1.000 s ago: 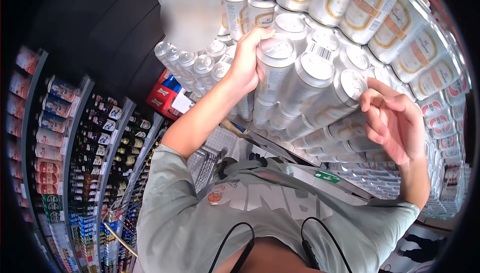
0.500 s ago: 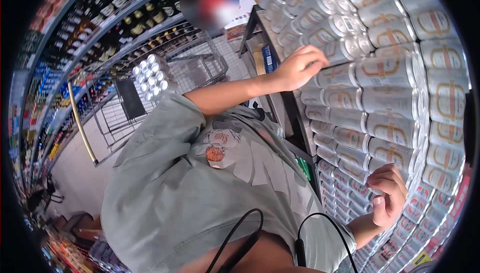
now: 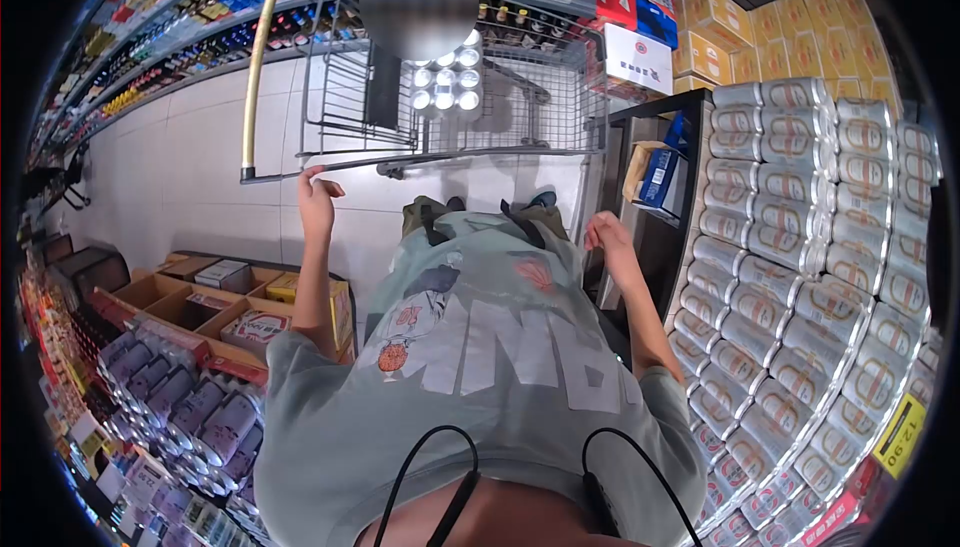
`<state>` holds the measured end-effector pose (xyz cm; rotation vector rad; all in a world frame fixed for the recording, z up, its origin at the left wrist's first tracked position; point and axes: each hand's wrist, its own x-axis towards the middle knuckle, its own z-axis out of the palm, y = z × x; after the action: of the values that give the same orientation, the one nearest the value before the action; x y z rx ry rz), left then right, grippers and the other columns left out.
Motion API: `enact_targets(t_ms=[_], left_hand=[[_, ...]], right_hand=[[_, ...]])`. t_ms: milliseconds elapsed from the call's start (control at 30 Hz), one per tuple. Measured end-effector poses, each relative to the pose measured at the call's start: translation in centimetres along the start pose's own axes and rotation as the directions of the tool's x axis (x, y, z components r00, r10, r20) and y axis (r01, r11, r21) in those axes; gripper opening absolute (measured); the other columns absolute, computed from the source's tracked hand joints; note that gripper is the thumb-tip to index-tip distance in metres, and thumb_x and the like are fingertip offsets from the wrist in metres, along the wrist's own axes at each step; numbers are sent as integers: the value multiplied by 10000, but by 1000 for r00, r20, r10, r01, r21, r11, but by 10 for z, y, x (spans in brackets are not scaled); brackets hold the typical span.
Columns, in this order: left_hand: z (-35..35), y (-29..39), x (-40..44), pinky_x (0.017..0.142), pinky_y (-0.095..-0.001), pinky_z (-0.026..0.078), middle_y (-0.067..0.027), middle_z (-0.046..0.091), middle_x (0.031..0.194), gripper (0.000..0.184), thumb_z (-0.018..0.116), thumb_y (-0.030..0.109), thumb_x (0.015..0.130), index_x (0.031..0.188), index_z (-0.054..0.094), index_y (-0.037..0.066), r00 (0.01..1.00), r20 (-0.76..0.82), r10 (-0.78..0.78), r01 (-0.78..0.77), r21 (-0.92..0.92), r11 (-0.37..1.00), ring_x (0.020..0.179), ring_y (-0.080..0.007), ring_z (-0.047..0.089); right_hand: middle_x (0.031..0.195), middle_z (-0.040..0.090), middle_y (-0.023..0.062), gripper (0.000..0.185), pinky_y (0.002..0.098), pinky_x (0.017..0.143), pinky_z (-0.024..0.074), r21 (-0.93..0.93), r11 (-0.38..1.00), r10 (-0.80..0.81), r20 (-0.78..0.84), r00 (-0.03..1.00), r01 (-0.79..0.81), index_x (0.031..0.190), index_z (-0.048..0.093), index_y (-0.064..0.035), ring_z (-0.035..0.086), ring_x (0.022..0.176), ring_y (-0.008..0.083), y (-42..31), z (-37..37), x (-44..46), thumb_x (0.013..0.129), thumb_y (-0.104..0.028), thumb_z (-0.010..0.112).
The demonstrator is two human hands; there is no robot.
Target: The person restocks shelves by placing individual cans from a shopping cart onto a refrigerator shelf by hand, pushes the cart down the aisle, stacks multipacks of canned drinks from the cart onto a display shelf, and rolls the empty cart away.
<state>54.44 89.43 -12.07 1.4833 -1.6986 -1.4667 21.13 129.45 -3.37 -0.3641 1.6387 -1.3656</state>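
Note:
My left hand [image 3: 318, 199] is beside the lower side rail of a wire shopping cart [image 3: 520, 152], its fingers apart and nothing in them. Whether a fingertip touches the rail I cannot tell. A shrink-wrapped pack of silver cans [image 3: 446, 87] sits in the cart, partly covered by a blurred round patch. My right hand [image 3: 610, 235] hangs in front of my body, fingers loosely bent, no object visible in it. To its right rises a large stack of wrapped silver beer cans [image 3: 770, 287], apart from the hand.
A black stand [image 3: 655, 112] with an opened blue carton [image 3: 655, 175] is at the can stack's far end. Yellow boxes [image 3: 715, 22] are piled behind. Bottle shelves [image 3: 200, 42] line the cart's far side. Cartons and purple cans [image 3: 190, 402] stand at my left.
My view has turned from the can stack toward the cart. Both hands have come away from the cans; the left is now by the cart's rail, the right before my body.

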Motion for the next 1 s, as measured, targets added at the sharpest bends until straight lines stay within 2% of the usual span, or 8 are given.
enact_targets(t_ms=[133, 200, 367, 433, 567, 633, 767, 1000], left_hand=[[-30, -11, 1, 807, -298, 467, -102, 642, 884, 320, 387, -24, 881, 1190, 463, 3, 971, -202, 127, -128, 6, 992, 834, -170, 584], [-14, 12, 1, 886, -339, 459, -143, 595, 1140, 403, 452, -80, 813, 1210, 462, -10, 957, -185, 224, -189, 185, 964, 1004, -228, 577], [28, 80, 47, 1041, -452, 345, -217, 505, 1260, 494, 625, 42, 767, 1234, 475, -24, 796, -49, 603, -513, 474, 716, 1222, -381, 433], [33, 94, 81, 1051, -463, 338, -234, 479, 1288, 573, 671, 84, 748, 1263, 451, -38, 751, -129, 647, -436, 639, 633, 1229, -389, 430], [24, 73, 156, 1018, -437, 391, -247, 506, 1283, 718, 749, 193, 740, 1319, 402, -51, 824, -206, 527, -223, 737, 637, 1199, -394, 483], [20, 57, 184, 902, -411, 479, -230, 612, 1151, 717, 759, 241, 769, 1324, 405, -45, 993, -115, -36, 85, 461, 883, 1045, -351, 611], [26, 61, 199, 661, -263, 512, -83, 682, 913, 363, 706, 111, 839, 1137, 542, -15, 990, -118, -77, 103, 225, 969, 771, -134, 660], [27, 63, 207, 732, -236, 494, -64, 636, 929, 264, 614, 41, 896, 1130, 527, -42, 977, -140, -159, 175, 116, 978, 805, -107, 601]], right_hand=[[856, 593, 49, 164, 295, 776, 466, -479, 877, 49, 168, 985, 38, 1043, 571, -11, 583, 846, 158, -24, 54, 42, 950, -144, 547], [951, 606, 77, 212, 319, 807, 472, -562, 817, 0, 231, 973, 133, 1073, 565, -7, 593, 920, 189, -36, 71, 67, 922, -154, 583], [1187, 564, 148, 445, 393, 911, 460, -695, 601, -113, 414, 903, 394, 1200, 520, -16, 567, 1096, 286, -18, 91, 187, 833, -214, 676], [1242, 527, 169, 593, 424, 982, 421, -651, 441, -330, 523, 786, 618, 1285, 468, -54, 519, 1161, 336, 1, 103, 251, 780, -244, 714], [1284, 500, 164, 708, 433, 1014, 397, -830, 398, -24, 415, 909, 390, 1345, 429, -112, 502, 1187, 351, 7, 164, 350, 730, -258, 747], [1310, 478, 141, 773, 508, 966, 414, -915, 207, 70, 367, 928, 346, 1369, 420, -141, 509, 1170, 353, 25, 192, 399, 697, -263, 781], [1434, 356, 133, 992, 517, 1018, 331, -926, -55, 121, 366, 923, 374, 1467, 317, -246, 374, 1296, 376, 71, 212, 476, 619, -306, 828], [1564, 179, 91, 1245, 590, 1037, 280, -862, -212, 239, 410, 880, 460, 1534, 65, -379, 333, 1290, 441, 96, 209, 521, 581, -415, 865]])
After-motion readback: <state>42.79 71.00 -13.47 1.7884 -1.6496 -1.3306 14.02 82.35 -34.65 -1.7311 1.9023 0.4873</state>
